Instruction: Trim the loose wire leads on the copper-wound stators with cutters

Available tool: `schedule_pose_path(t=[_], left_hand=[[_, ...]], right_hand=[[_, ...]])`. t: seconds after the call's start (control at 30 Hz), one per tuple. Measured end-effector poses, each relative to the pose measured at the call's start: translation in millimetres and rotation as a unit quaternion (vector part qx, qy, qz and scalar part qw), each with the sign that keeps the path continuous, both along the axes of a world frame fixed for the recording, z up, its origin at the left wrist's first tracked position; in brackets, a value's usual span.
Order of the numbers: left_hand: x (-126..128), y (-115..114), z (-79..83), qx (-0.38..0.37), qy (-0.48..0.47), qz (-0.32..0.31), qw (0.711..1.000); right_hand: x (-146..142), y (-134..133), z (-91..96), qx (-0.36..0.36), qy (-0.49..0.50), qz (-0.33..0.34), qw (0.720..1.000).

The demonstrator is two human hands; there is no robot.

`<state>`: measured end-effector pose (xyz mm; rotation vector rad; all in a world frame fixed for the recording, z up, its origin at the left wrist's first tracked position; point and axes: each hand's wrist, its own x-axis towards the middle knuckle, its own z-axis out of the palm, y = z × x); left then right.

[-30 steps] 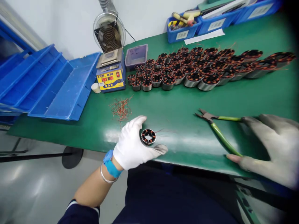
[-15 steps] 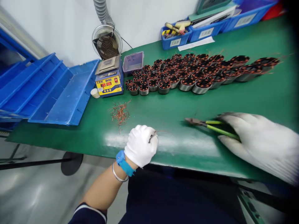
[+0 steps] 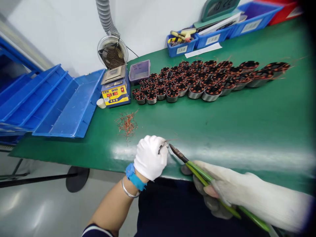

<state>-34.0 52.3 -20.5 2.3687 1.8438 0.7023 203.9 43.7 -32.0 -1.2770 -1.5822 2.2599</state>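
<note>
My left hand (image 3: 151,158), in a white glove, is closed round a mostly hidden part with thin wire ends (image 3: 168,141) sticking out past the thumb. Green-handled pliers (image 3: 201,172) are held in my right hand (image 3: 214,184), also gloved, with its fingers around the handles. Their dark jaws point up and left, close beside the wire ends; I cannot tell whether they touch. A loose heap of copper wire clippings (image 3: 127,124) lies on the green table beyond my left hand.
Rows of wire-wound motor stators (image 3: 181,89) stand across the table. Left of them are a yellow-and-blue heater unit (image 3: 115,93), a purple bin (image 3: 139,70) and a blue tray (image 3: 71,105). Blue tool boxes (image 3: 182,49) line the back. A fan with a hose (image 3: 112,54) stands behind the heater.
My right hand has swung left and nearer to me, bringing the pliers from the table's right side up to my left hand. My left hand stays closed in nearly the same place.
</note>
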Motion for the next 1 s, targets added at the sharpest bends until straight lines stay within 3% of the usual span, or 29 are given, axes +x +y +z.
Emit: schedule_pose_path(t=[0.1, 0.27, 0.4, 0.6, 0.83, 1.0], left_hand=[[-0.4, 0.8, 0.6, -0.004, 0.006, 0.000, 1.000], [-0.7, 1.9, 2.8, -0.011, 0.016, -0.009, 1.000], [-0.6, 2.9, 3.2, -0.013, 0.032, -0.010, 0.999], [-0.3, 2.0, 1.9, -0.020, 0.023, -0.009, 0.999], [-0.7, 1.4, 2.4, -0.019, -0.015, -0.020, 1.000], [-0.7, 0.9, 4.1, -0.023, -0.036, -0.023, 0.999]], right_hand=[[-8.3, 9.5, 19.9, -0.049, -0.014, 0.029, 0.998], [-15.9, 17.0, 48.8, 0.028, -0.073, 0.082, 0.994], [-27.6, 20.0, 60.1, 0.072, -0.148, 0.100, 0.981], [-29.8, 25.8, 54.2, 0.087, -0.177, 0.088, 0.976], [-1.1, 18.5, 27.8, 0.026, -0.032, 0.084, 0.996], [-4.0, 21.9, 32.4, 0.056, -0.030, 0.106, 0.992]])
